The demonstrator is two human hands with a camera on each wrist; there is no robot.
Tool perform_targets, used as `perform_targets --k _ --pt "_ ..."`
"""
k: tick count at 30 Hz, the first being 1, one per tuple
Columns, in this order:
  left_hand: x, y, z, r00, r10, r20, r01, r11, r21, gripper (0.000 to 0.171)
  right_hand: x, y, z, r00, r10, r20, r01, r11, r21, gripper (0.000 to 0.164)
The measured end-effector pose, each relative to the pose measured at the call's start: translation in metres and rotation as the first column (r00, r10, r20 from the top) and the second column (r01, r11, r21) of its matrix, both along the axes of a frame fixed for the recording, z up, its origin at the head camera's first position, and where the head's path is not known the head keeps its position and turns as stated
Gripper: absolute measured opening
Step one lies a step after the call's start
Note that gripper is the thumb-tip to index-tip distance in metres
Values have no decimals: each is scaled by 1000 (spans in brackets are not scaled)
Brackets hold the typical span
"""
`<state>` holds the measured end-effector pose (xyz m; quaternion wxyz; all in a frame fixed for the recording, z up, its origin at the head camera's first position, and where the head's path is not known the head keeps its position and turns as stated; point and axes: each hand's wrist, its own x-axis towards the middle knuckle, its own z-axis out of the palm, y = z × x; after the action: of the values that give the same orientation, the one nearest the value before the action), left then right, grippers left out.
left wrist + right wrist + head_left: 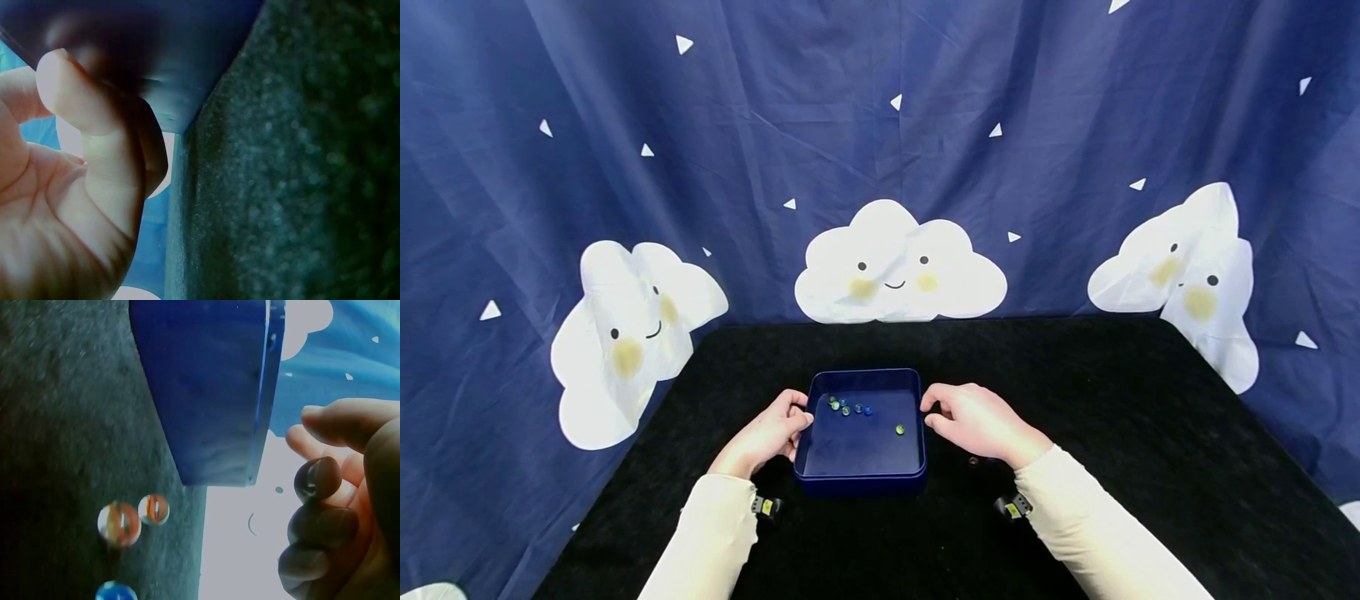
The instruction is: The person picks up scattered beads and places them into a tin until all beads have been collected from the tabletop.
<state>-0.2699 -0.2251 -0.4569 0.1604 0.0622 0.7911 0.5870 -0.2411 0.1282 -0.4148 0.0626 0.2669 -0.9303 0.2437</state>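
Observation:
A dark blue square box [865, 464] stands without a lid on the black cloth, several green and blue glass marbles on its floor. Most of them cluster at the back left, while one green marble [900, 430] lies alone toward the right. My left hand [769, 431] holds the box's left side, thumb at the rim; in the left wrist view a bent finger [94, 125] touches the outer wall. Just right of the box, my right hand [981, 419] hovers with loosely bent fingers and nothing visible between them. Its fingertips stay apart from the wall in the right wrist view.
Two orange-and-white marbles, one being the larger-looking marble [119, 524], lie on the cloth right of the box, near a blue marble [117, 591]. A dark blue curtain [850, 108] with white clouds and triangles hangs behind the black-covered table [1037, 358].

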Motion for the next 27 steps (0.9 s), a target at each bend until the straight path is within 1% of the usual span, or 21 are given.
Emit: perform_targets --k 6,8,17,24,27 --pt "2 0 3 1000 -1 -3 1 1000 10 35 0 13 -3 999 1 36 1 999 -34 13" --pt "3 1 4 1000 -6 -4 6 1000 16 35 1 18 -4 999 -3 35 4 999 -35 13" --pt "2 1 4 1000 -15 -8 15 999 28 36 1 38 -8 998 -57 32 57 998 -21 13" --pt "2 0 3 1000 -19 1 19 999 31 36 4 56 -15 994 -72 79 73 997 -9 10" --pt "1 0 3 1000 -16 7 16 999 27 35 5 64 -17 994 -79 82 78 997 8 9"
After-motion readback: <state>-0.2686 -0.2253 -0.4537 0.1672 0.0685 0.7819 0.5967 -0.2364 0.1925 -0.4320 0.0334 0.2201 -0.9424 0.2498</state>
